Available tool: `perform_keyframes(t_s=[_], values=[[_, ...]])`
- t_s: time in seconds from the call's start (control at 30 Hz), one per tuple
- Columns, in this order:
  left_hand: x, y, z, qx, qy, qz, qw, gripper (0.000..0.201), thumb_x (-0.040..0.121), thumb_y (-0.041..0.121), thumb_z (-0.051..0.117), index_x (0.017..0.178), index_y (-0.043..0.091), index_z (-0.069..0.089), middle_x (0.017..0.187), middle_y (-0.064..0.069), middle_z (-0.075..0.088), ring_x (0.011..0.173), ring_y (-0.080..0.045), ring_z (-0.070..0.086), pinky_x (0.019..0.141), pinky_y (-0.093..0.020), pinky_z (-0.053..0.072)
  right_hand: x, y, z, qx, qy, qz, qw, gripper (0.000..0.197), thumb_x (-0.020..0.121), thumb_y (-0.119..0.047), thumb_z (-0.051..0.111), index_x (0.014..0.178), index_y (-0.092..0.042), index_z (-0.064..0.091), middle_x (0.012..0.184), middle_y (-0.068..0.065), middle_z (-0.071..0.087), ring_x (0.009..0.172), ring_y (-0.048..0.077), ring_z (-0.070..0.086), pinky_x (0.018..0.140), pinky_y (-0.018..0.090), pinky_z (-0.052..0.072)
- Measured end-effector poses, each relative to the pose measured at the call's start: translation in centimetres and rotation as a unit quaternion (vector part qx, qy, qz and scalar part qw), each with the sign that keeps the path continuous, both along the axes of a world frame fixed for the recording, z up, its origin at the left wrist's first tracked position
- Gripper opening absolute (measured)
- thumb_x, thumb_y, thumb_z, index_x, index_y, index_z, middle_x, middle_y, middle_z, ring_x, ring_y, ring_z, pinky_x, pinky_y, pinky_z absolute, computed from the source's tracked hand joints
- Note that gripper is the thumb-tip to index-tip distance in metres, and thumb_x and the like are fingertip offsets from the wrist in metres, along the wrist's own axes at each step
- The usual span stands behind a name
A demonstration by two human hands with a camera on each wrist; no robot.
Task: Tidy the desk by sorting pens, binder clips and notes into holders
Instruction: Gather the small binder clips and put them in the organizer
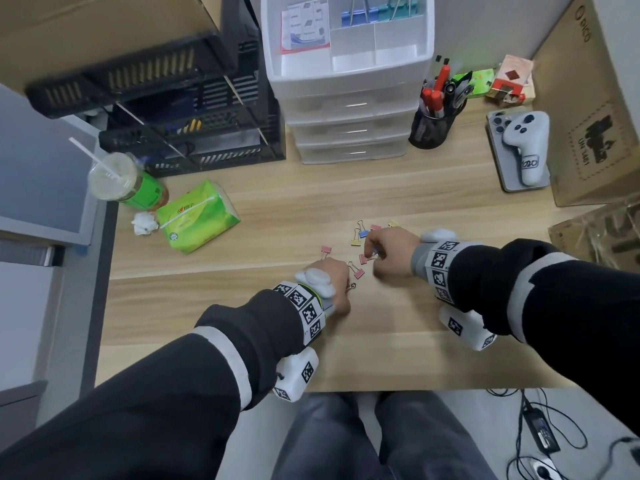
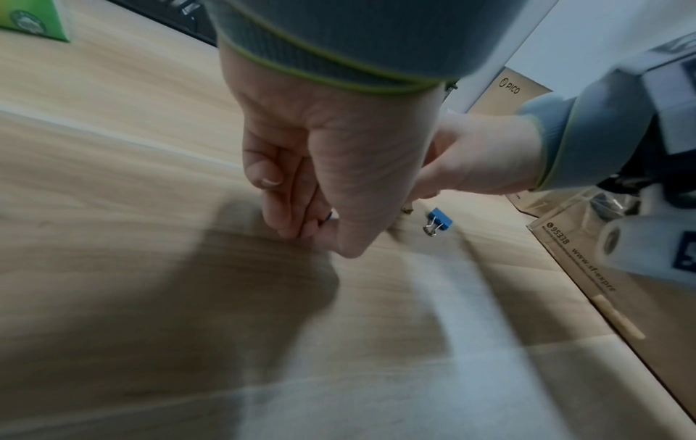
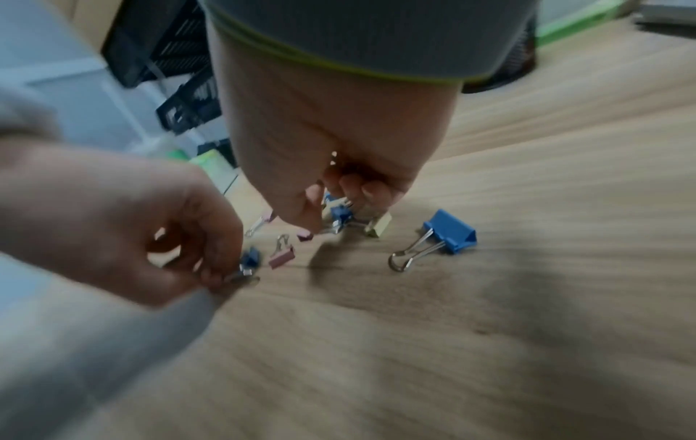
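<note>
Pink binder clips (image 1: 360, 273), blue binder clip (image 3: 449, 231), possibly yellow clip (image 3: 377, 227), green tissue pack (image 1: 195, 216), wood-grain desk (image 1: 346, 188)

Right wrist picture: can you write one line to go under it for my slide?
Both hands pick up small blue binder clips: right hand, left hand, with a bigger blue clip lying loose on the wooden desk.

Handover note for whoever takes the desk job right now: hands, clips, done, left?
Left hand: pinching a small blue clip at the desk.
Right hand: fingers curled on another blue clip.
Loose clips, pink, yellow and blue, lie between the hands.
Done: big clips and notes sit in the white drawer unit's top tray; pens in the mesh cup.
Left: the loose clips.
</note>
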State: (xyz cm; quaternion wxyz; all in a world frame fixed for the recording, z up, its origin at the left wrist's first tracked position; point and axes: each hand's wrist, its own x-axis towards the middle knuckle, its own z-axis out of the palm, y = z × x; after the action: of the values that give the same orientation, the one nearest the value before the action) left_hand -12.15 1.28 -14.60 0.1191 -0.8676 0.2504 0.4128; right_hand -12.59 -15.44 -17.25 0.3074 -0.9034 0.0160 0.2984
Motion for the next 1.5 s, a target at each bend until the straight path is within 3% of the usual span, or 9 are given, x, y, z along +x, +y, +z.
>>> perform_keyframes(t_s=[0.1,0.37,0.53,0.7,0.93,1.13,1.3,1.4,1.5], values=[[-0.1,0.3,-0.4,-0.013,-0.008,0.019,1.000,0.011,0.086,0.023,0.061,0.092,0.017,0.066,0.081,0.000,0.057,0.074,-0.022,0.061,0.061,-0.027,0.043,0.1,0.9,-0.5,-0.053,-0.040,0.065,0.996,0.029,0.079,-0.011,0.060,0.107,-0.021,0.062,0.087,-0.005,0.065,0.085,0.015,0.055,0.061,0.020,0.036],[3.3,3.3,2.0,-0.081,-0.061,0.109,0.989,0.023,0.100,0.026,0.038,0.089,0.017,0.056,0.080,-0.010,0.056,0.073,-0.022,0.058,0.061,-0.019,0.042,0.0,2.6,-1.4,-0.088,-0.064,0.064,0.992,0.013,0.083,-0.022,0.057,0.095,-0.021,0.063,0.089,-0.007,0.057,0.089,0.023,0.062,0.066,0.026,0.039],[5.5,5.3,2.3,-0.060,-0.074,0.176,0.980,0.032,0.100,0.014,0.036,0.083,0.001,0.059,0.089,-0.011,0.055,0.071,-0.024,0.052,0.068,-0.030,0.038,0.1,2.9,-0.3,-0.002,-0.025,-0.108,0.994,0.011,0.084,-0.023,0.058,0.082,-0.012,0.055,0.083,0.001,0.056,0.076,0.024,0.056,0.068,0.036,0.047],[6.6,5.3,2.3,-0.065,-0.034,0.201,0.977,0.020,0.098,0.013,0.037,0.085,0.011,0.053,0.086,-0.007,0.049,0.076,-0.025,0.048,0.063,-0.029,0.035,0.3,2.1,1.0,0.107,0.040,-0.224,0.968,0.015,0.097,-0.021,0.045,0.091,-0.011,0.055,0.085,0.005,0.058,0.080,0.024,0.050,0.074,0.030,0.039],[6.5,4.5,1.9,-0.070,0.014,0.243,0.967,0.020,0.089,0.010,0.053,0.069,0.008,0.054,0.059,-0.004,0.045,0.049,-0.021,0.041,0.045,-0.022,0.032,0.3,3.0,1.8,0.233,0.173,-0.324,0.901,0.025,0.087,0.001,0.037,0.070,0.000,0.056,0.049,0.012,0.054,0.035,0.022,0.047,0.037,0.017,0.035],[7.0,4.7,1.5,-0.048,0.040,0.219,0.974,0.021,0.083,0.003,0.056,0.064,0.010,0.059,0.058,-0.003,0.048,0.057,-0.025,0.045,0.045,-0.023,0.032,-0.3,3.8,0.6,0.070,0.101,-0.148,0.981,0.017,0.091,-0.021,0.048,0.086,-0.011,0.060,0.087,0.004,0.063,0.080,0.022,0.056,0.079,0.034,0.046],[7.1,4.9,1.3,-0.055,0.077,0.198,0.976,0.023,0.099,0.010,0.039,0.099,0.009,0.061,0.077,-0.010,0.053,0.058,-0.024,0.047,0.050,-0.025,0.037,-1.1,4.6,-0.6,-0.088,0.056,-0.005,0.995,0.025,0.071,-0.041,0.060,0.085,-0.022,0.051,0.083,-0.002,0.063,0.075,0.020,0.063,0.072,0.037,0.057],[7.5,5.3,0.4,-0.061,0.069,0.194,0.977,0.018,0.096,0.021,0.046,0.095,0.010,0.060,0.088,-0.008,0.056,0.077,-0.027,0.052,0.065,-0.027,0.038,-0.7,4.6,-0.7,-0.153,0.058,0.042,0.986,0.027,0.075,-0.044,0.055,0.081,-0.018,0.058,0.079,-0.001,0.064,0.070,0.020,0.064,0.071,0.037,0.058],[8.0,5.2,-0.3,-0.079,0.037,0.203,0.975,0.041,0.091,0.046,0.057,0.067,0.012,0.053,0.066,-0.003,0.047,0.063,-0.022,0.045,0.058,-0.028,0.032,-0.4,4.5,-0.6,-0.152,0.083,0.045,0.984,0.030,0.076,-0.044,0.054,0.069,-0.014,0.055,0.069,-0.002,0.061,0.061,0.019,0.059,0.063,0.026,0.051]])
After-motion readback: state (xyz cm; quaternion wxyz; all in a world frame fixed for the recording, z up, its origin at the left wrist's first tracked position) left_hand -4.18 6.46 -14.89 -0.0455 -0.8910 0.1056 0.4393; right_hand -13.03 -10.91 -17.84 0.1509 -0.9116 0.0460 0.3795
